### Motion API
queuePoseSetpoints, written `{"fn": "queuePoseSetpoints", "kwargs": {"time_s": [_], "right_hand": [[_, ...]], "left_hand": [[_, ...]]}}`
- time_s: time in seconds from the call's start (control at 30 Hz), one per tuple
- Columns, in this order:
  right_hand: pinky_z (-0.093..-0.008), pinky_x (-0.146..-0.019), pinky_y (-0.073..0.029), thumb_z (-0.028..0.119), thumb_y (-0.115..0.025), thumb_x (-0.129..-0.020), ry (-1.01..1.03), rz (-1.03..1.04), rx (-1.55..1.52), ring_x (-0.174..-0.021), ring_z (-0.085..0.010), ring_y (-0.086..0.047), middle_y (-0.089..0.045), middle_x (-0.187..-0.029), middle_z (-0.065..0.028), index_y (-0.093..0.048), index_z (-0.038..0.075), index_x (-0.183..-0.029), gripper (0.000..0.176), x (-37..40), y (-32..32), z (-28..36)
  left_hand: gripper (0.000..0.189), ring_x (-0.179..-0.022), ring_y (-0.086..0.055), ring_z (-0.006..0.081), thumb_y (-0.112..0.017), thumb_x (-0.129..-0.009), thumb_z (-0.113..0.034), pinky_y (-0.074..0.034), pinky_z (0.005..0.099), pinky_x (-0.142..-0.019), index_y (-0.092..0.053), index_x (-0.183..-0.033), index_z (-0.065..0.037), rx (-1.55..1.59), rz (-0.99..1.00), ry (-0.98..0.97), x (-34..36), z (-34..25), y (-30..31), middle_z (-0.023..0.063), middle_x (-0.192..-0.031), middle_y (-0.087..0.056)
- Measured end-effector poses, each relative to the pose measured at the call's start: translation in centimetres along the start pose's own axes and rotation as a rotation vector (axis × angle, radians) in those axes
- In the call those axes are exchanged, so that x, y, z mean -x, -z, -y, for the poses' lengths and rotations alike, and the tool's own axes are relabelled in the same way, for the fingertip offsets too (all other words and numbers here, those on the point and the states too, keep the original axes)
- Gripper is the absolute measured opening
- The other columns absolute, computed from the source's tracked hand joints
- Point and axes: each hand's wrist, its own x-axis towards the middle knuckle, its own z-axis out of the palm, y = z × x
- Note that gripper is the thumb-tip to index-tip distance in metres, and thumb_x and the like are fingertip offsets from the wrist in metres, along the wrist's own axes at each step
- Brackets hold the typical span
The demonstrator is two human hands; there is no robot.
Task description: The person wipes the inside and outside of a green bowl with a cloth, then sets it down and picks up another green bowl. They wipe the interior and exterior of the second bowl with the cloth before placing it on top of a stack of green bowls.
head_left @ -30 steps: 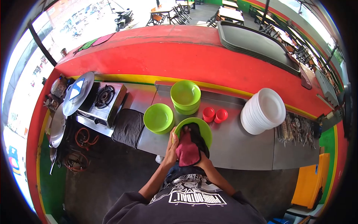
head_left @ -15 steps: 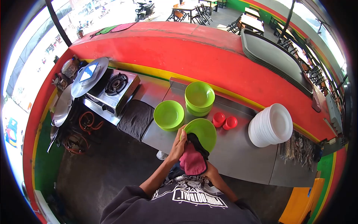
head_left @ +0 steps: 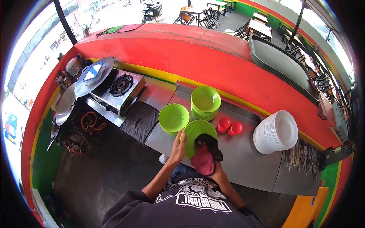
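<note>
My left hand (head_left: 177, 149) grips the rim of a green bowl (head_left: 192, 133), tilted up in front of my chest. My right hand (head_left: 218, 173) is mostly hidden behind a dark red and black cloth (head_left: 203, 159), which it presses against the inside of that bowl. Just beyond, a short stack of green bowls (head_left: 173, 117) stands on the steel counter. To its right rises a taller stack of green bowls (head_left: 205, 99). Two red cups (head_left: 224, 123) sit close to the right of the held bowl.
A large stack of white plates (head_left: 286, 129) leans on the counter's right side, beside a pile of cutlery (head_left: 303, 161). Left are a folded black cloth (head_left: 140, 122), a gas stove (head_left: 121, 85) and a large pot lid (head_left: 94, 76). Grey trays (head_left: 283, 64) rest on the red wall (head_left: 171, 53).
The cloth in my right hand has moved to the right across the bowl. My left hand has shifted slightly left and down along the rim, and the bowl has turned a little.
</note>
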Motion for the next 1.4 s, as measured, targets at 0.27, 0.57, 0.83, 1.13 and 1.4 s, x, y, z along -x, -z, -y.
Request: {"fn": "queuePoseSetpoints", "kwargs": {"time_s": [0.27,0.57,0.83,1.13,1.4], "right_hand": [[-0.0369,-0.117,-0.031,0.035,-0.081,-0.077,-0.456,0.112,-0.45,-0.143,-0.0256,-0.038,-0.04,-0.154,-0.0156,-0.04,0.007,-0.149,0.088,3.2,-2.6,-6.8],[-0.0355,-0.108,-0.042,0.031,-0.088,-0.072,-0.436,0.377,-0.553,-0.131,-0.0246,-0.053,-0.054,-0.143,-0.014,-0.049,0.009,-0.142,0.083,5.8,-5.4,-5.9],[-0.0319,-0.109,-0.039,0.027,-0.072,-0.09,-0.269,0.098,-0.303,-0.13,-0.0217,-0.053,-0.057,-0.138,-0.0128,-0.048,0.006,-0.142,0.062,2.4,2.7,2.9],[-0.035,-0.115,-0.032,0.026,-0.063,-0.094,-0.206,-0.037,-0.249,-0.138,-0.0255,-0.042,-0.046,-0.147,-0.0145,-0.04,0.006,-0.148,0.062,1.7,1.5,2.4],[-0.0373,-0.117,-0.028,0.026,-0.058,-0.096,-0.094,0.022,0.05,-0.143,-0.0283,-0.035,-0.039,-0.152,-0.0154,-0.036,0.006,-0.151,0.063,2.1,2.2,4.8]], "left_hand": [[0.06,-0.123,-0.048,0.0212,-0.04,-0.107,-0.047,-0.035,0.0337,-0.108,-0.043,-0.144,0.0,-0.233,0.172,-0.042,1.4,-3.2,-1.9,0.0133,-0.127,-0.055],[0.053,-0.099,-0.054,0.0076,-0.04,-0.107,-0.046,-0.043,0.0206,-0.087,-0.051,-0.138,-0.005,-0.048,0.099,0.178,1.3,-0.8,-0.9,0.0014,-0.102,-0.058],[0.06,-0.119,-0.052,0.0165,-0.04,-0.107,-0.048,-0.04,0.0301,-0.102,-0.046,-0.143,-0.001,-0.069,0.075,0.006,1.4,-0.7,0.6,0.0087,-0.127,-0.059],[0.062,-0.121,-0.051,0.0197,-0.045,-0.105,-0.048,-0.038,0.0331,-0.105,-0.047,-0.143,0.002,-0.13,0.118,-0.019,2.1,-1.5,0.6,0.0131,-0.128,-0.06],[0.056,-0.117,-0.053,0.0151,-0.042,-0.107,-0.044,-0.042,0.0289,-0.1,-0.051,-0.14,0.001,0.098,0.086,0.025,3.0,-2.9,1.3,0.0083,-0.128,-0.06]]}}
